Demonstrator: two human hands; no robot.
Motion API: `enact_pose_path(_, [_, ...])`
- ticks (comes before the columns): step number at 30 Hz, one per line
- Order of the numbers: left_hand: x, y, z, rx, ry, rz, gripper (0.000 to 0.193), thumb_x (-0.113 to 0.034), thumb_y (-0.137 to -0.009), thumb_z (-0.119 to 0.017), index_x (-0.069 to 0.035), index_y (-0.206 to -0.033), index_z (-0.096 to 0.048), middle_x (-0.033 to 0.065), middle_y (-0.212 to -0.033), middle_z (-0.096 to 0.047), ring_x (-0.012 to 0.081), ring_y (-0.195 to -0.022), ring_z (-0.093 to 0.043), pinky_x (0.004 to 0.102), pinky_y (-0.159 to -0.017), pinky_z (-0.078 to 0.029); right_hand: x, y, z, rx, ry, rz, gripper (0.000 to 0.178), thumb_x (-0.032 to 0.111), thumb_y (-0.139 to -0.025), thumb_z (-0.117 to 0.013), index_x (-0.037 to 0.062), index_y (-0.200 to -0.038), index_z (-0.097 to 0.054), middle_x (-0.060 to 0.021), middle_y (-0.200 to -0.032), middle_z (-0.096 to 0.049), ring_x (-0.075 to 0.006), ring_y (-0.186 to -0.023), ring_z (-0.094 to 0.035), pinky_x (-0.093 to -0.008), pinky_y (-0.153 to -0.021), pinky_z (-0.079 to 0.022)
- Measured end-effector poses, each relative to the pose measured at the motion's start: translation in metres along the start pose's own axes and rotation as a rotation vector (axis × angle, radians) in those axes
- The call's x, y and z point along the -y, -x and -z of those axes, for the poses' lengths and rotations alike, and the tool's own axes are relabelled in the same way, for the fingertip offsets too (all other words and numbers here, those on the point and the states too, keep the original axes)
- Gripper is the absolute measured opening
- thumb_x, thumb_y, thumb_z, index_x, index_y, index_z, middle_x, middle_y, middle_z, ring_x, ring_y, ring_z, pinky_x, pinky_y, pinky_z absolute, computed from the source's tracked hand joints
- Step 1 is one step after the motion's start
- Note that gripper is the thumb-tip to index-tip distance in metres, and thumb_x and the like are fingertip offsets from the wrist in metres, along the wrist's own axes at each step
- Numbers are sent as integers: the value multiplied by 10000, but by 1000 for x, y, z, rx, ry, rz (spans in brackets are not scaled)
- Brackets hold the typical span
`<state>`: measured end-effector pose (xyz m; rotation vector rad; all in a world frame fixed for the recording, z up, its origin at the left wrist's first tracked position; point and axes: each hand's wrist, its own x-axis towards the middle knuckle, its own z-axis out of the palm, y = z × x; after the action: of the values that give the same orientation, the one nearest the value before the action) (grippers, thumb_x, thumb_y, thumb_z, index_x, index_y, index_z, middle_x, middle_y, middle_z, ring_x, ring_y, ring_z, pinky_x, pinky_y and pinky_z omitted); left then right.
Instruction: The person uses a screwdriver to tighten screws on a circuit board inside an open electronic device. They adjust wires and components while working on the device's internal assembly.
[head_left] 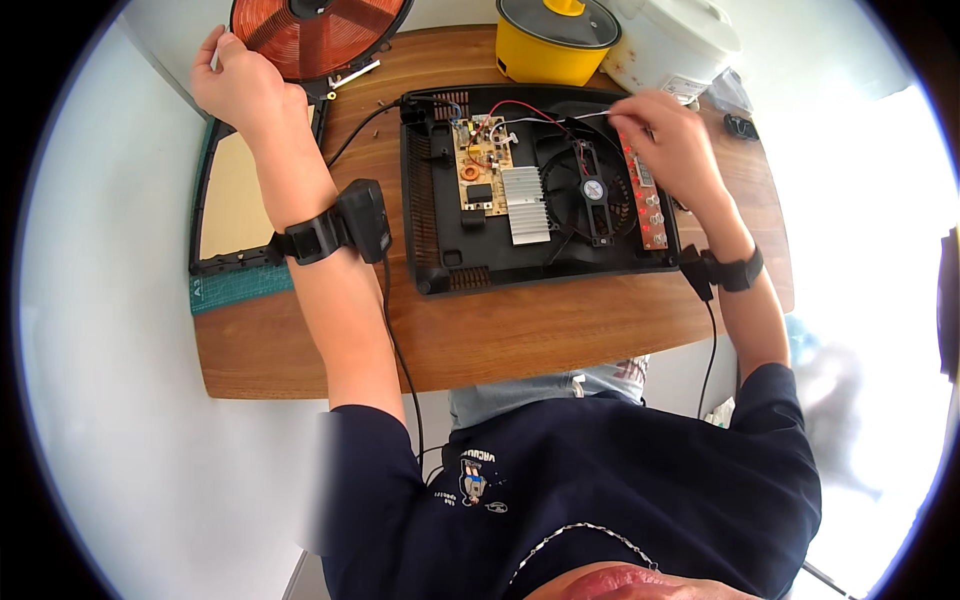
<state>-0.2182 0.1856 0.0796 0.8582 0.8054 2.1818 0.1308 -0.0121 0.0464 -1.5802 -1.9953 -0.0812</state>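
Left hand pinches a white sliver beside cropped coil; whether right hand (over red panel) grips, I can't tell

At the far edge of the brown wood-grain table, a round yellow pot wears a dark, glossy lid topped by a yellow knob, and a rounded white appliance with a label stands just to its right. Near that appliance lie a crumpled, clear plastic bag and a small black object too small to identify. A teal-green mat with pale markings lies along the table's left side, beside a plain white wall.
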Motion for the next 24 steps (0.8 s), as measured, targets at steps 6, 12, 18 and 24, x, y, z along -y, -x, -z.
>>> enact_pose_path(6, [5, -21, 14, 11, -22, 39, 357, -16, -1005, -500, 150, -1315, -563, 222, -1156, -643, 311, -942, -708, 420, -800, -638, 13, -49, -65, 341, 133, 363, 138, 114, -909, -713, 57, -1035, -713, -77, -979, -636, -304, -976, -631, -424, -843, -534])
enact_pose_path(12, [9, -43, 32, -2, 228, 76, 349, -28, -998, -540, 149, -1296, -577, 188, -1085, -647, 263, -876, -692, 384, -727, -611, 13, -72, -87, 548, 214, 329, 159, 183, -894, -748, 92, -1023, -729, -85, -981, -650, -311, -1022, -640, -440, -861, -533])
enact_pose_path(18, [-8, -20, 21, -6, 267, 5, 327, -129, -1100, -439, 110, -1274, -578, 191, -1144, -683, 291, -978, -705, 400, -843, -603, 6, -72, -99, 416, 142, 334, 144, 177, -889, -753, 78, -993, -737, -81, -918, -682, -308, -901, -678, -420, -797, -551])
enact_pose_path(24, [-10, -30, 24, 74, 312, 56, 323, -109, -1093, -461, 121, -1296, -562, 207, -1172, -664, 298, -1016, -695, 418, -867, -598, 11, -85, -101, 128, -190, -267, 185, 202, -924, -725, 76, -1045, -787, -89, -918, -783, -158, -897, -755, -307, -835, -567])
